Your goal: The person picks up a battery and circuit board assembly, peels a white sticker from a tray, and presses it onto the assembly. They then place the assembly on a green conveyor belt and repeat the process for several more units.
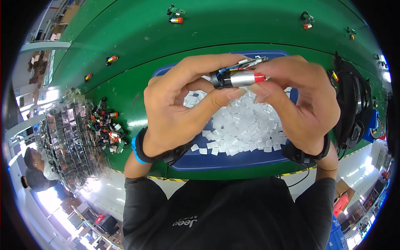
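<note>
Above the blue tray [233, 161], both hands hold a silver cylindrical battery [241, 78] with a red band at its right end, a black cap at its left and thin coloured wires along its upper side. My left hand [175, 106] grips the black-capped end and the body between thumb and fingers. Thumb and fingertips of my right hand [306, 98] pinch the red end. Behind the battery, a pale flat part is partly hidden by my fingers. A heap of small white square pieces [246, 125] lies in the tray under my hands.
Several similar battery-and-board units, one a silver battery [176, 20], lie scattered on the green table [137, 25]. At left are a pile of such units [112, 133] and stacked clear plastic trays [71, 137]. A black bag [352, 100] stands at right. Another person [39, 166] is at far left.
</note>
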`<state>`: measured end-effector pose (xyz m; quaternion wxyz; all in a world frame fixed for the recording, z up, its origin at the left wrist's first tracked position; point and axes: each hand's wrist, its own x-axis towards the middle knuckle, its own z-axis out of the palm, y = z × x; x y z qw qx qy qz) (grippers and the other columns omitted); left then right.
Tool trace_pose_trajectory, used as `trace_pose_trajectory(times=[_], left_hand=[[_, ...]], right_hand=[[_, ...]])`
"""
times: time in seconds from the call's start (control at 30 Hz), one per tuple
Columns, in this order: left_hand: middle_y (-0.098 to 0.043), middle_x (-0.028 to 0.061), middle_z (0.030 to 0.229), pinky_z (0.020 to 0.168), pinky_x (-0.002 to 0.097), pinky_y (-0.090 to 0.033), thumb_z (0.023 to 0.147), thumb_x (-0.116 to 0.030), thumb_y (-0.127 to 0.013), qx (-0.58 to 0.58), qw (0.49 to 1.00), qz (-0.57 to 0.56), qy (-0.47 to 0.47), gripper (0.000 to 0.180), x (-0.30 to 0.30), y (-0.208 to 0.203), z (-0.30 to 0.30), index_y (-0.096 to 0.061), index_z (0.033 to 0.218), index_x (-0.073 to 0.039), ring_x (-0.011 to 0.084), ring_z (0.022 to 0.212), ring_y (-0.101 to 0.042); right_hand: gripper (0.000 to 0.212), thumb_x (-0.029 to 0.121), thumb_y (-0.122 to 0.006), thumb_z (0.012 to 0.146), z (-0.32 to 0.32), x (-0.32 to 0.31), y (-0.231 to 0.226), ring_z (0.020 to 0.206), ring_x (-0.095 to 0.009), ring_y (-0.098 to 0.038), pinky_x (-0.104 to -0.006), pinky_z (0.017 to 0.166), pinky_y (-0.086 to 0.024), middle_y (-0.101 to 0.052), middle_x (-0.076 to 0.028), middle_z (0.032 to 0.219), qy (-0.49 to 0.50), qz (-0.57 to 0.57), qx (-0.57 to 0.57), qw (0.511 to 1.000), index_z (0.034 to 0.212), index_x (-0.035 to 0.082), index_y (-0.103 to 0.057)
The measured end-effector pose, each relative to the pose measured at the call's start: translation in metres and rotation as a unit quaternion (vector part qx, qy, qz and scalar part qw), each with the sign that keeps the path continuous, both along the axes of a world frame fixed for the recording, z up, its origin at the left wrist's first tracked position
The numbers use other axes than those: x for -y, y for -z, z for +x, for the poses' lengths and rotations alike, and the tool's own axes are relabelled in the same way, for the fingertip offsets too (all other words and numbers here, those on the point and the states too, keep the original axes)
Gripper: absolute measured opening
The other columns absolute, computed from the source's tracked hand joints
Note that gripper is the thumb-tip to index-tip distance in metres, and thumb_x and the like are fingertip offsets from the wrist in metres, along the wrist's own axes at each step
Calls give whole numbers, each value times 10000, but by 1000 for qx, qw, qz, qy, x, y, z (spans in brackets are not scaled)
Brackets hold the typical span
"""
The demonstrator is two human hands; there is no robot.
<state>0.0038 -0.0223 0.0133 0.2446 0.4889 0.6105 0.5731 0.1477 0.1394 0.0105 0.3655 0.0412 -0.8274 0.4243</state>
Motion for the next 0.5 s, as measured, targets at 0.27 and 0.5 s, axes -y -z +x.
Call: trace_pose_trajectory(times=[0.27,0.5], left_hand=[[-666,221,1206,741,321,-624,878,67,-708,-75,996,51,-17,402,-2,6,-3,-582,1258,98,211,975,-689],[-716,147,1095,684,266,-597,823,44,-755,-74,993,68,-61,368,-7,9,3,-675,1182,32,175,866,-691]], right_hand=[[165,45,-687,943,-2,5,-5,646,-109,-652,-214,557,-506,-712,-134,826,-17,-249,147,957,1056,-65,-639],[175,91,-653,976,-1,11,-3,572,-94,-607,-208,497,-457,-707,-125,769,-29,-311,139,940,1008,-77,-691]])
